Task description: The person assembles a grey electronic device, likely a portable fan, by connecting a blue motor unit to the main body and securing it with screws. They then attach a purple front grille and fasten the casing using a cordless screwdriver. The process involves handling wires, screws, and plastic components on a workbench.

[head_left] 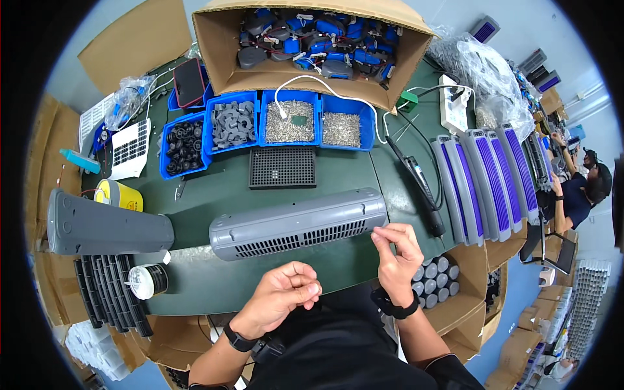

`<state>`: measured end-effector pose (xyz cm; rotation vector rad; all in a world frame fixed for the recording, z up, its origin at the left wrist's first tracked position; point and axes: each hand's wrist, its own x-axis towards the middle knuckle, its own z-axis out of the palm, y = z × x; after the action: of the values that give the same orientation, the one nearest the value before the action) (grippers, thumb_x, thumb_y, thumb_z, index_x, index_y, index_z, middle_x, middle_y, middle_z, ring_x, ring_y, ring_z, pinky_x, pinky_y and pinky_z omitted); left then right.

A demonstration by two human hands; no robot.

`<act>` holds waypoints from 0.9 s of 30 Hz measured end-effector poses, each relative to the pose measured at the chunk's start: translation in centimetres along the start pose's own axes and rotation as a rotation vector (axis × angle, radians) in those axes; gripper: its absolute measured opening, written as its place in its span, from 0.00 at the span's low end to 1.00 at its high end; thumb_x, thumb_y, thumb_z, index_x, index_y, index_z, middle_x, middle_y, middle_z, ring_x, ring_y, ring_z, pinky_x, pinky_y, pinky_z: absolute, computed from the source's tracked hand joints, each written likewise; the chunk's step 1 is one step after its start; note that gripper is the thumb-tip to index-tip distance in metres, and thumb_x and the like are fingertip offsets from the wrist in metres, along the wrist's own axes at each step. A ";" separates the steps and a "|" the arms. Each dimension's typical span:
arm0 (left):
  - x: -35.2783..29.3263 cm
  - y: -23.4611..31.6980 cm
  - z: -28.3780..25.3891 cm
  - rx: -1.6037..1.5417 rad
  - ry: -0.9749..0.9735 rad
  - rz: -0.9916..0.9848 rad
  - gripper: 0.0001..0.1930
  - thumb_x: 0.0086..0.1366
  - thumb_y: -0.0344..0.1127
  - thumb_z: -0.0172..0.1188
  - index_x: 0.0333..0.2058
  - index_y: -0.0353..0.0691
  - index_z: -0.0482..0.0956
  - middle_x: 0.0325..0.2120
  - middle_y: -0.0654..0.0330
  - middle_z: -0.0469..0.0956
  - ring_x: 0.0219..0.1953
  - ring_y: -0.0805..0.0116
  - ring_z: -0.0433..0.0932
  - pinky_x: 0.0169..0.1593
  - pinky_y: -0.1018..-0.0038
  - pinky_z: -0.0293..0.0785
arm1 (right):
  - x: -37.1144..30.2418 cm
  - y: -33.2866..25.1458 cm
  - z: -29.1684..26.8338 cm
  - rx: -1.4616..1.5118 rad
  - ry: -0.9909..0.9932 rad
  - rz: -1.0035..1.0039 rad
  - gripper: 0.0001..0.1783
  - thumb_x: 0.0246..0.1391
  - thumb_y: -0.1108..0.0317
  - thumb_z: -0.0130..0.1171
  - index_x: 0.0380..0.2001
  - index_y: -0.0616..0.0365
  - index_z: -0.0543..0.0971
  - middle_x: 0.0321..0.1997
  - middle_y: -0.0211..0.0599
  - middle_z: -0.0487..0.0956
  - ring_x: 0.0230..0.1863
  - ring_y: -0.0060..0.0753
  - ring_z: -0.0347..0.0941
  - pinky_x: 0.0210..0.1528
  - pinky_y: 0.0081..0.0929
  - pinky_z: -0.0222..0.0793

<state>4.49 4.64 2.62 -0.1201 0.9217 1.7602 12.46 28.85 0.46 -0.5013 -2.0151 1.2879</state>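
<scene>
A long grey plastic housing (299, 224) with a row of slots along its near side lies across the green table in front of me. My right hand (398, 260) is at the housing's right end, thumb and forefinger pinched together near its edge. Whatever those fingertips hold, if anything, is too small to make out. Closer to my body, my left hand (279, 296) hovers before the housing, apart from it. Its fingers are curled and pressed to the thumb, hiding what may be inside.
Blue bins of screws (289, 123), grey clips (233, 123) and black parts (184, 144) line the back, below a carton (312, 81) of blue-and-grey parts. A corded electric screwdriver (416, 179) lies right, beside purple-and-grey panels (484, 185). Another grey housing (107, 224) sits left.
</scene>
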 end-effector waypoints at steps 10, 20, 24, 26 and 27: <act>-0.1 -0.2 -0.3 -0.027 0.001 0.034 0.08 0.71 0.22 0.63 0.46 0.40 0.77 0.35 0.59 0.81 0.36 0.71 0.80 0.38 0.76 0.76 | -0.4 2.0 1.1 0.032 0.002 -0.063 0.12 0.50 0.87 0.73 0.37 0.61 0.89 0.38 0.32 0.78 0.38 0.24 0.72 0.39 0.20 0.70; 0.2 -0.4 0.4 -0.133 0.062 0.149 0.08 0.72 0.23 0.62 0.45 0.43 0.76 0.36 0.59 0.82 0.38 0.72 0.81 0.42 0.76 0.76 | -1.6 -2.8 0.8 0.083 -0.245 -0.016 0.13 0.51 0.81 0.75 0.40 0.65 0.85 0.40 0.40 0.83 0.32 0.26 0.80 0.34 0.23 0.77; 0.4 -0.9 0.3 -0.106 0.078 0.247 0.08 0.72 0.23 0.63 0.45 0.42 0.76 0.36 0.59 0.84 0.39 0.73 0.82 0.43 0.76 0.77 | -3.0 -6.3 1.8 0.156 -0.553 -0.043 0.12 0.52 0.83 0.73 0.40 0.65 0.83 0.40 0.46 0.85 0.37 0.32 0.84 0.38 0.24 0.81; 0.3 -1.1 0.1 -0.075 0.097 0.277 0.08 0.72 0.23 0.64 0.45 0.42 0.76 0.36 0.59 0.85 0.38 0.74 0.82 0.43 0.77 0.77 | -3.2 -6.1 2.4 0.116 -0.549 -0.104 0.11 0.53 0.83 0.72 0.39 0.66 0.83 0.39 0.45 0.86 0.36 0.32 0.84 0.37 0.24 0.81; 0.2 -1.2 0.1 -0.059 0.108 0.293 0.09 0.71 0.23 0.64 0.46 0.42 0.77 0.36 0.59 0.85 0.38 0.74 0.82 0.43 0.77 0.78 | -3.3 -6.0 2.6 0.095 -0.538 -0.123 0.10 0.54 0.83 0.72 0.39 0.66 0.83 0.39 0.44 0.86 0.36 0.31 0.84 0.37 0.24 0.81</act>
<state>5.40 5.00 1.95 -0.1237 1.0044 2.0689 13.11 22.54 4.05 0.0260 -2.3514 1.5493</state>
